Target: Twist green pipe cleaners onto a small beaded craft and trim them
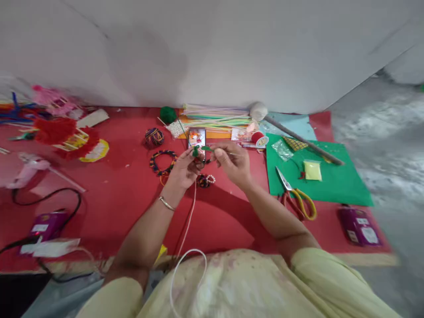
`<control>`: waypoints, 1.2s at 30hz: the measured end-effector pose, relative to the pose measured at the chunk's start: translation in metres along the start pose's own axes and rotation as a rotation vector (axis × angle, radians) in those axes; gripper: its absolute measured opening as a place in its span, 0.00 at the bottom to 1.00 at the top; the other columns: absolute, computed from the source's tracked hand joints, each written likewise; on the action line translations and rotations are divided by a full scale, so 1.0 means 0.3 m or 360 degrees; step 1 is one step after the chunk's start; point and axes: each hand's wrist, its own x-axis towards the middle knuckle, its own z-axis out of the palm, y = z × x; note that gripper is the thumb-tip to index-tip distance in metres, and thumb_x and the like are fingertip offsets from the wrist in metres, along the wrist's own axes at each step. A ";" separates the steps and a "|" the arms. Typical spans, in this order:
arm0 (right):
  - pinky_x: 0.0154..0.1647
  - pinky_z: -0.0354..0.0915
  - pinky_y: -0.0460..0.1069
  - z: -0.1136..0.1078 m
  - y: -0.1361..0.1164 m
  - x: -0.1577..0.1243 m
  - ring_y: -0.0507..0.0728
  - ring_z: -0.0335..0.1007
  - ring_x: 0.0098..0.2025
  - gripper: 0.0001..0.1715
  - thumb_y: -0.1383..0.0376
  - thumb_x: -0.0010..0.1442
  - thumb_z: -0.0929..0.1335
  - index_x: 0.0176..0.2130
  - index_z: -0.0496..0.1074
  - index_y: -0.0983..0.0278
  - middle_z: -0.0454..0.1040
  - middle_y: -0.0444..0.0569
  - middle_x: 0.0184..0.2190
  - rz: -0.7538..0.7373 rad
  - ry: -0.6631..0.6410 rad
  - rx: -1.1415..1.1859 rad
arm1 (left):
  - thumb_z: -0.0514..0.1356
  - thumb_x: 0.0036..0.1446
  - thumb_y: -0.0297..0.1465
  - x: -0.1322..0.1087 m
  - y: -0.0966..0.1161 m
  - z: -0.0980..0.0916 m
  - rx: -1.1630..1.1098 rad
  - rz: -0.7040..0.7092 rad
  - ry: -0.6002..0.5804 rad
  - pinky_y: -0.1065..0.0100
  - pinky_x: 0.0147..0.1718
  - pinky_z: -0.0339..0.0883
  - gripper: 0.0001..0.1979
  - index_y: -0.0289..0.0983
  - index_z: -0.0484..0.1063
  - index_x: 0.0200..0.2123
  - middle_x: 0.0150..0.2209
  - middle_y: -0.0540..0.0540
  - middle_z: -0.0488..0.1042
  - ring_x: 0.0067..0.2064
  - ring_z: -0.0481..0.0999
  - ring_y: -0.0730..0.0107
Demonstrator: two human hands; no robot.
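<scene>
At the near end of the phone (pixel 198 134), I have the left hand (pixel 185 168) pinching the green yarn piece (pixel 195 152), the right hand (pixel 232 164) gripping a slim tool (pixel 234 154); I should apply even tension

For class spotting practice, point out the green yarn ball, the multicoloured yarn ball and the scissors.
Green yarn ball (pixel 168 115), head view: its middle.
Multicoloured yarn ball (pixel 154 137), head view: its middle.
Scissors (pixel 289 188), head view: the pivot.
</scene>
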 end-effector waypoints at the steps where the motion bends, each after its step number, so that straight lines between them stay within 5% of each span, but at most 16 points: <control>1: 0.26 0.62 0.43 0.004 0.003 0.002 0.48 0.66 0.27 0.17 0.52 0.63 0.72 0.35 0.76 0.64 0.73 0.44 0.28 0.0031 -0.0001 0.0020 | 0.77 0.39 0.30 -0.001 -0.006 0.001 0.0068 0.0021 0.0060 0.77 0.24 0.65 0.17 0.36 0.80 0.35 0.30 0.50 0.80 0.29 0.77 0.77; 5: 0.22 0.59 0.44 0.018 0.030 0.006 0.47 0.61 0.22 0.21 0.49 0.64 0.70 0.31 0.73 0.64 0.69 0.41 0.23 0.0170 0.0078 0.0164 | 0.77 0.38 0.28 -0.007 -0.015 0.007 0.0284 0.0180 0.0157 0.78 0.19 0.57 0.22 0.36 0.82 0.41 0.28 0.50 0.78 0.22 0.69 0.83; 10: 0.25 0.68 0.47 0.021 0.066 -0.019 0.51 0.71 0.24 0.22 0.50 0.72 0.62 0.47 0.76 0.61 0.77 0.47 0.30 0.0165 0.0155 0.0127 | 0.78 0.36 0.29 -0.007 0.002 0.011 0.0392 0.0489 0.0140 0.79 0.16 0.49 0.27 0.39 0.82 0.45 0.27 0.53 0.74 0.19 0.61 0.87; 15: 0.39 0.74 0.51 0.021 0.052 -0.068 0.54 0.78 0.37 0.17 0.57 0.72 0.62 0.52 0.76 0.60 0.81 0.52 0.43 -0.0214 -0.0092 -0.0302 | 0.76 0.39 0.31 0.010 -0.005 -0.005 0.0541 0.0641 0.0268 0.79 0.19 0.56 0.27 0.39 0.82 0.47 0.26 0.54 0.73 0.21 0.64 0.85; 19: 0.40 0.72 0.49 0.027 0.044 -0.082 0.54 0.76 0.38 0.08 0.61 0.68 0.68 0.44 0.76 0.62 0.80 0.50 0.37 -0.0430 -0.0078 -0.0558 | 0.74 0.43 0.31 0.009 -0.020 -0.015 0.0815 0.0790 0.0275 0.74 0.33 0.70 0.25 0.38 0.81 0.48 0.33 0.50 0.79 0.31 0.74 0.77; 23: 0.33 0.68 0.46 0.047 0.060 -0.078 0.50 0.70 0.29 0.09 0.60 0.62 0.73 0.38 0.73 0.62 0.75 0.45 0.31 -0.0325 0.0084 -0.0563 | 0.72 0.46 0.32 -0.008 -0.028 -0.012 0.0991 0.0825 0.0191 0.65 0.42 0.75 0.25 0.38 0.80 0.51 0.40 0.46 0.81 0.40 0.79 0.67; 26: 0.35 0.69 0.46 0.066 0.078 -0.070 0.51 0.72 0.33 0.13 0.58 0.64 0.71 0.47 0.73 0.62 0.76 0.46 0.35 -0.0145 0.0168 -0.0384 | 0.71 0.47 0.32 -0.018 -0.034 -0.012 0.1103 0.0867 0.0148 0.62 0.44 0.76 0.24 0.37 0.80 0.51 0.41 0.45 0.82 0.40 0.80 0.64; 31: 0.47 0.73 0.51 0.077 0.095 -0.063 0.56 0.76 0.44 0.13 0.59 0.68 0.68 0.48 0.77 0.62 0.78 0.51 0.42 -0.0055 0.0082 -0.0384 | 0.68 0.52 0.33 -0.022 -0.042 -0.025 0.1380 0.0975 0.0124 0.62 0.47 0.77 0.23 0.37 0.80 0.52 0.44 0.44 0.83 0.43 0.82 0.61; 36: 0.45 0.76 0.53 0.074 0.116 -0.067 0.57 0.78 0.41 0.12 0.60 0.68 0.68 0.46 0.80 0.60 0.80 0.52 0.42 -0.0135 0.0026 -0.0489 | 0.63 0.56 0.32 -0.037 -0.042 -0.018 0.1643 0.1099 0.0210 0.65 0.47 0.75 0.20 0.37 0.79 0.53 0.46 0.44 0.83 0.45 0.82 0.62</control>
